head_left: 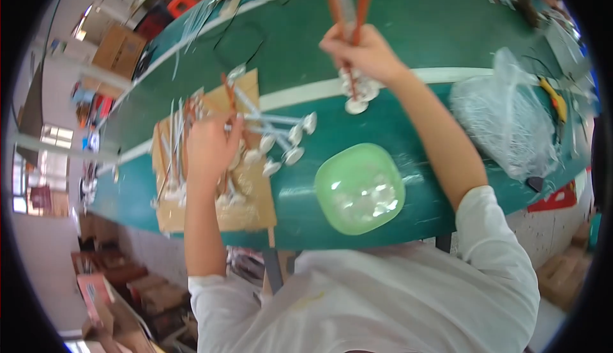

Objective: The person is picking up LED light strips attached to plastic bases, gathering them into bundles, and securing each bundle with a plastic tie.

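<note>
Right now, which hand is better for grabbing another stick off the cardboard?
Probably the left hand: it is at the pile of sticks on the cardboard. The right hand is farther away, with its fingers wrapped around a bunch.

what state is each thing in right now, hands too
right hand: closed around a raised bundle of rods
bundle of rods: held, white round ends down
left hand: at the loose rods, grip unclear
loose rods: scattered, pointing different ways
cardboard: lying under loose rods
green bowl: uncovered, shiny contents inside
plastic bag: bulging, filled
yellow-handled tool: unheld, open or shut unclear
</note>
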The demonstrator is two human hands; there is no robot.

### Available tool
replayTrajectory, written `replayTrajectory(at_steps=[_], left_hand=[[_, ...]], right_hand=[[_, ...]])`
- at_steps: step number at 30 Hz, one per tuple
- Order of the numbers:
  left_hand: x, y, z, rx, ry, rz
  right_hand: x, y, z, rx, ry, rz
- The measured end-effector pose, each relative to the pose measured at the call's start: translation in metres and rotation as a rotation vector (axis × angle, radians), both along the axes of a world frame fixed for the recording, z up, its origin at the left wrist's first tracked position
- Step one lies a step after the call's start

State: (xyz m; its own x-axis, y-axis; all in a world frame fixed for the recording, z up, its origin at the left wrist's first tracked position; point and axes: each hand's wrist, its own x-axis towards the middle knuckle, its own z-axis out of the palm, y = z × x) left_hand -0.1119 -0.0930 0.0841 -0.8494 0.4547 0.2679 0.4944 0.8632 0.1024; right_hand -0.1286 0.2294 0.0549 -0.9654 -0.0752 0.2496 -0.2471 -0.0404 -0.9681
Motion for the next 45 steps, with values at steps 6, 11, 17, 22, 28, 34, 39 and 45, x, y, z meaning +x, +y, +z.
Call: replayTrajectory(at_steps=[6,11,17,22,28,34,39,45], left_hand=[[-0.027,-0.03,-0.02,-0.055,0.005,0.141],[-0.031,-0.007,-0.032,-0.307,-0.136,0.429],[-0.03,0.032,-0.028,-0.458,-0.211,0.529],[-0.031,0.055,-0.034,-0.483,-0.258,0.56],[-0.037,0.061,-0.034,-0.366,-0.264,0.564],[0.001,0.003,-0.019,0.025,-0.044,0.101],[0.083,0.006,-0.037,0.033,0.085,-0.073],[0.091,0.013,-0.063,0.063,0.137,-0.064]], right_hand=[[0.002,-0.005,0.0,-0.041,-0.114,-0.067],[0.009,-0.014,0.003,0.184,-0.039,-0.15],[0.005,-0.002,0.011,0.172,-0.09,-0.11],[-0.001,-0.005,0.004,0.123,-0.067,-0.07],[-0.001,-0.003,0.005,0.179,-0.04,-0.068],[0.005,-0.012,0.013,0.304,-0.078,-0.045],[-0.004,-0.046,0.026,0.773,-0.046,-0.153],[-0.048,-0.145,0.013,1.274,-0.015,0.185]])
